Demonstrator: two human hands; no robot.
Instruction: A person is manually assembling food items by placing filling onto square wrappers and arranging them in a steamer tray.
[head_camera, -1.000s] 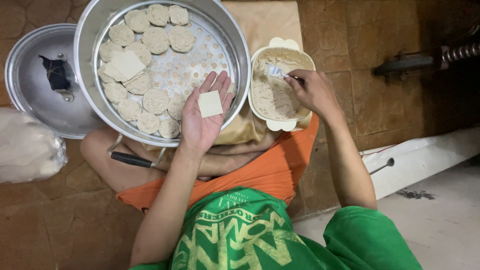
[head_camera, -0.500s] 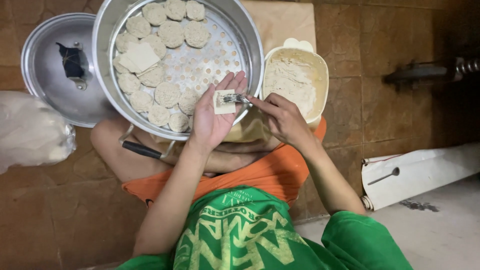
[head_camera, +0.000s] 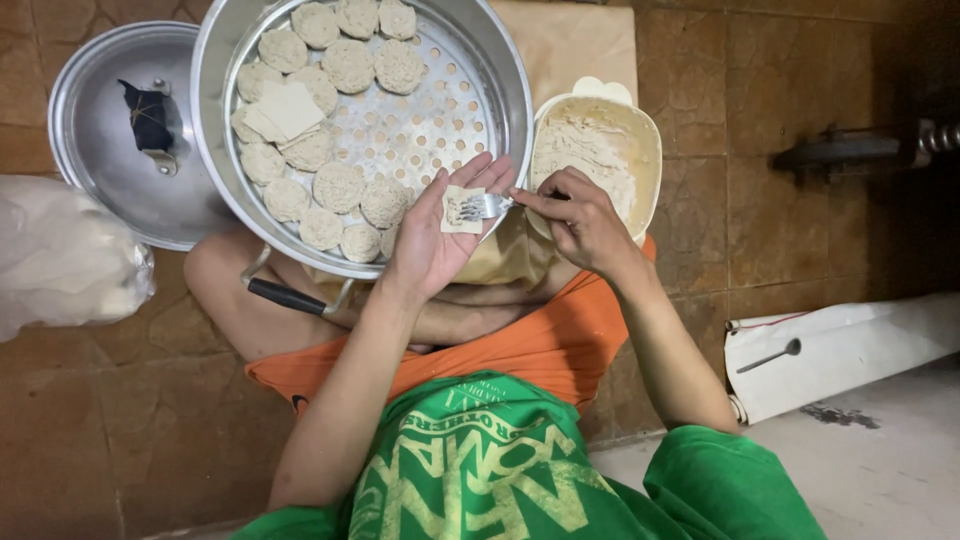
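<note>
A: Left to right. A lid (head_camera: 120, 150) lay upside down on the floor tiles, touching the steamer (head_camera: 500, 70) rim. A bag (head_camera: 60, 260) sat below the lid.

B: Steamer contents?

A: Filled dumplings (head_camera: 340, 185) ringed the perforated tray, with a small stack of wrappers (head_camera: 285, 108) on the left side. The centre and right part of the tray were bare.

B: Left hand?

A: The left hand (head_camera: 440, 235) was palm up, fingers spread nearly flat, at the steamer's near rim. One wrapper (head_camera: 463, 210) lay on the palm and finger bases. It was only cradled, not pinched.

B: Right hand?

A: The right hand (head_camera: 580, 220) had thumb and fingers closed on the handle of a fork (head_camera: 490, 206). The tines rested on the wrapper with a small dab of filling under them. The bowl (head_camera: 645, 150) of filling stood just beyond that hand, touching the steamer.

B: Notes on doing the step well?

A: Judgement only: the dab should sit in the wrapper's middle, with the edges left clean so they seal. The palm should stay level and slightly cupped so the sheet does not slide. Wiping the tines off against the wrapper, rather than lifting straight up, should keep the filling from coming away with the fork. A modest amount suited a wrapper this thin.
</note>
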